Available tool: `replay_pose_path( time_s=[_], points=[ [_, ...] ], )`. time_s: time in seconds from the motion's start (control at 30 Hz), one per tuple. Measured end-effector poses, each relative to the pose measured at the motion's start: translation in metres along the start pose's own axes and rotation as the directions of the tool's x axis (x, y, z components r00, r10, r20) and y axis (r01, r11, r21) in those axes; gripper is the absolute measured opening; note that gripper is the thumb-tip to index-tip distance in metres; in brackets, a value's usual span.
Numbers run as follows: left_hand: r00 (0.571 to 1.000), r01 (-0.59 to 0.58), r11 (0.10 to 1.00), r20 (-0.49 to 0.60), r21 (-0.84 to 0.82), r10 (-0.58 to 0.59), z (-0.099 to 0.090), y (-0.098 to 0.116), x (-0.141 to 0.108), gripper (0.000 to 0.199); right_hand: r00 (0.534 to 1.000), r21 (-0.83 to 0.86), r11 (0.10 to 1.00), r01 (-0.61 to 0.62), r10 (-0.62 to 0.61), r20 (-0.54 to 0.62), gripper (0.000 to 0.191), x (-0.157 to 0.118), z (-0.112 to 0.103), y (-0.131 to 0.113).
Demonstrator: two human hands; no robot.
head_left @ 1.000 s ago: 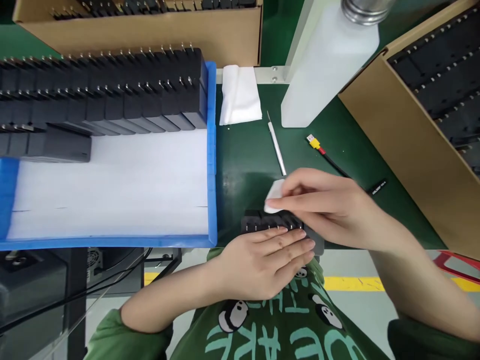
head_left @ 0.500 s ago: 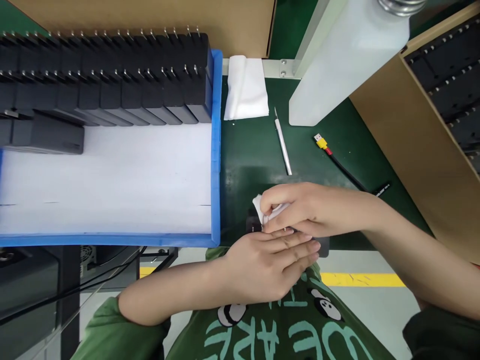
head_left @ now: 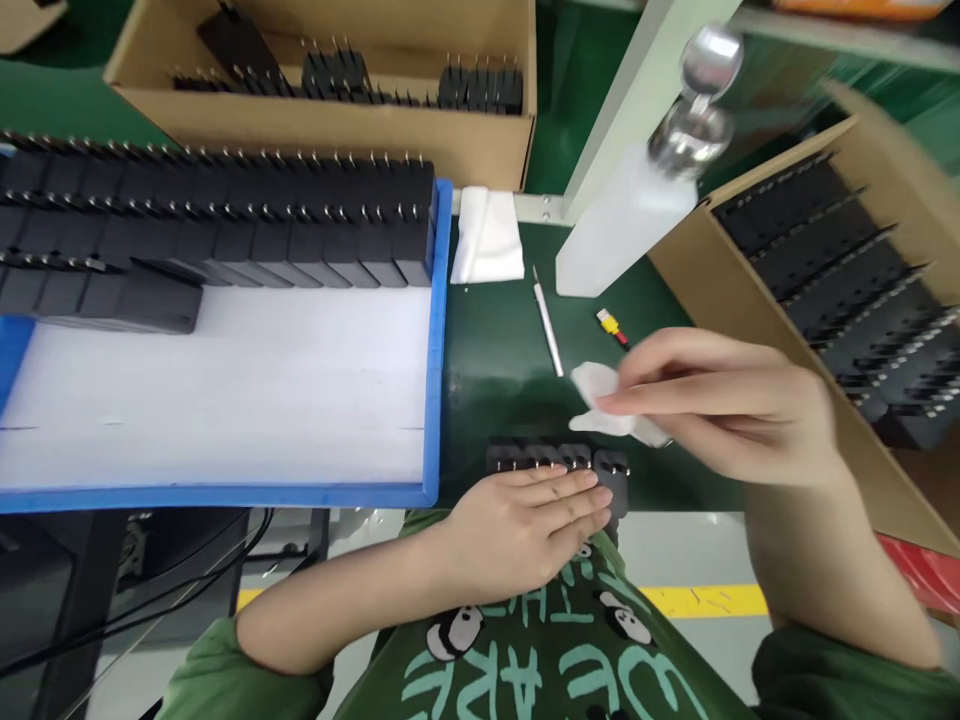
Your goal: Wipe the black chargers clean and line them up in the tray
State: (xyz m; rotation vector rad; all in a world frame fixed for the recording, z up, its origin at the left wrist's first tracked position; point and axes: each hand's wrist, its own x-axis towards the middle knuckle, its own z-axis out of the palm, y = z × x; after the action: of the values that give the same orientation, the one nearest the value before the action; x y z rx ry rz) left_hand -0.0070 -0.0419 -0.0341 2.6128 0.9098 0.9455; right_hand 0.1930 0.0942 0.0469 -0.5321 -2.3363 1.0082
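My left hand (head_left: pixel 525 535) lies flat, fingers stretched out, across a short row of black power adapters (head_left: pixel 504 458) at the table's front edge. Metal prongs stick out along the row's far side, and the palm covers part of the bodies. At the row's right end, one adapter (head_left: pixel 613 468) sits slightly apart. My right hand (head_left: pixel 739 405), a little blurred, is raised to the right of the row, pinching a crumpled white cloth (head_left: pixel 595 383) between thumb and fingers. Beyond it lies a cable with a yellow USB plug (head_left: pixel 610 321), partly hidden by the hand.
On the left, a blue tray (head_left: pixel 433 400) holds rows of black adapters. A craft knife (head_left: pixel 548 330), a folded white cloth (head_left: pixel 487 240) and a white pump bottle (head_left: pixel 626 220) stand or lie behind. Cardboard boxes (head_left: pixel 480 140) with adapters are at the back and right.
My right hand has lifted off the adapters and moved right with the white cloth, uncovering their prongs. My left hand stays on the row. The view has tilted up, showing more of the boxes.
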Motion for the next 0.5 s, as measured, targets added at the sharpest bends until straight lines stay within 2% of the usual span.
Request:
replay_pose_path(
  time_s=[0.03, 0.07, 0.1, 0.13, 0.17, 0.2, 0.23, 0.3, 0.33, 0.4, 0.5],
  points=[
    [1.000, 0.001, 1.000, -0.004, 0.003, -0.001, 0.001, 0.000, 0.000, 0.026, 0.986, -0.083, 0.995, -0.055, 0.041, -0.161, 0.044, -0.003, -0.011, -0.010],
    [1.000, 0.002, 1.000, -0.013, 0.009, -0.002, 0.002, 0.001, -0.001, 0.027, 0.935, -0.151, 0.981, -0.124, 0.064, -0.348, 0.042, -0.005, -0.021, -0.018],
    [1.000, 0.002, 1.000, -0.021, 0.017, -0.002, 0.003, 0.001, -0.001, 0.028, 0.852, -0.187, 0.964, -0.190, 0.067, -0.519, 0.037, -0.006, -0.029, -0.023],
    [0.999, 0.003, 1.000, -0.036, 0.028, -0.002, 0.004, 0.000, -0.001, 0.029, 0.764, -0.205, 0.947, -0.249, 0.062, -0.643, 0.030, -0.005, -0.036, -0.024],
    [0.999, -0.005, 0.999, -0.054, 0.043, 0.007, 0.004, 0.000, -0.001, 0.029, 0.697, -0.219, 0.929, -0.297, 0.055, -0.715, 0.023, -0.002, -0.043, -0.022],
    [0.998, -0.018, 0.998, -0.057, 0.059, 0.021, 0.004, -0.001, -0.001, 0.029, 0.660, -0.243, 0.912, -0.331, 0.039, -0.750, 0.016, 0.003, -0.049, -0.017],
    [0.998, -0.036, 0.996, -0.048, 0.078, 0.039, 0.004, -0.003, -0.001, 0.030, 0.647, -0.278, 0.891, -0.359, 0.023, -0.762, 0.010, 0.010, -0.054, -0.010],
    [0.997, -0.078, 0.991, -0.003, 0.111, 0.079, 0.003, -0.004, -0.001, 0.032, 0.649, -0.370, 0.842, -0.394, -0.030, -0.760, 0.003, 0.029, -0.061, 0.005],
    [0.996, -0.093, 0.988, 0.016, 0.121, 0.092, 0.003, -0.004, -0.002, 0.032, 0.665, -0.431, 0.813, -0.392, -0.073, -0.743, 0.004, 0.039, -0.063, 0.013],
    [0.996, -0.088, 0.988, 0.008, 0.125, 0.088, 0.005, -0.004, -0.003, 0.032, 0.745, -0.569, 0.738, -0.364, -0.135, -0.653, 0.011, 0.057, -0.064, 0.024],
    [0.996, -0.035, 0.994, -0.079, 0.106, 0.044, 0.012, -0.002, -0.007, 0.029, 0.883, -0.717, 0.637, -0.285, -0.117, -0.455, 0.022, 0.071, -0.060, 0.030]
  ],
)
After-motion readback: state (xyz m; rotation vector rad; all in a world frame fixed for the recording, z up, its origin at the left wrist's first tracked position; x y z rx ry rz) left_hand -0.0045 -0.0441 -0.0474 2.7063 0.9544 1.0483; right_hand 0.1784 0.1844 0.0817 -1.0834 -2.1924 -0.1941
